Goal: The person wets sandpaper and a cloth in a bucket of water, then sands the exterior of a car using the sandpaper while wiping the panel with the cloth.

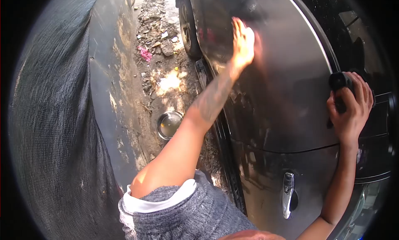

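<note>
My left hand [243, 42] lies against the dark grey metal body panel of a car [286, 82], its fingers stretched out and nearly together. The arm is extended forward, and nothing shows in that hand. Farther right, my right hand [352, 105] is curled around a black rounded object [340, 81] beside the bright trim strip and the dark window area. Fingers cover much of this object, so its exact kind is unclear. A chrome door handle [287, 194] sits on the panel below, left of my right forearm.
A wall [108, 73] partly draped with black mesh cloth [54, 115] runs along the left. Between wall and car is a narrow strip of rubble and dirt. A round metal bowl [169, 125] with liquid stands there. A car wheel [188, 28] and pink scrap [145, 54] lie farther ahead.
</note>
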